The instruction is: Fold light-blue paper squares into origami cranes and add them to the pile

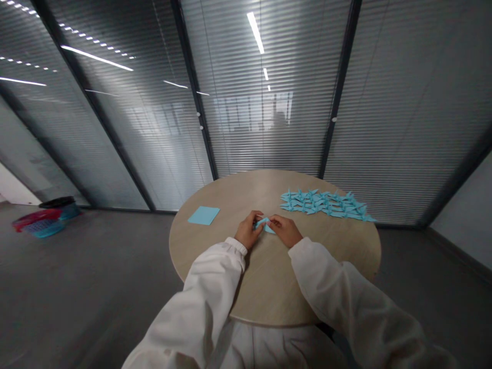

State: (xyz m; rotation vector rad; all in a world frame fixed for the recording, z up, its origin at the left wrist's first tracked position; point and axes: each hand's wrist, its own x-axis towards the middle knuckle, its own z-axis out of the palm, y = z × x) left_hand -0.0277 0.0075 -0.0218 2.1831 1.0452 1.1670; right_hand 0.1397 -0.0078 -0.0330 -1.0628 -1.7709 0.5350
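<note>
A small piece of folded blue paper (270, 230) is between my two hands, over the middle of the round table. My left hand (249, 229) pinches its left side, with thumb and fingers closed. From the other side, my right hand (285, 230) grips the right part of the same paper. My fingers cover much of it, so the exact fold cannot be made out. To the left lies a flat stack or sheet of square blue paper (204, 216). Several folded blue paper cranes (325, 203) stand in rows at the table's back right.
The round wooden table (269, 297) has its near edge against my lap. Behind it rises a glass partition with blinds (269, 148). Red and blue baskets (40, 223) and a dark-rimmed bin (63, 206) are on the floor at the far left.
</note>
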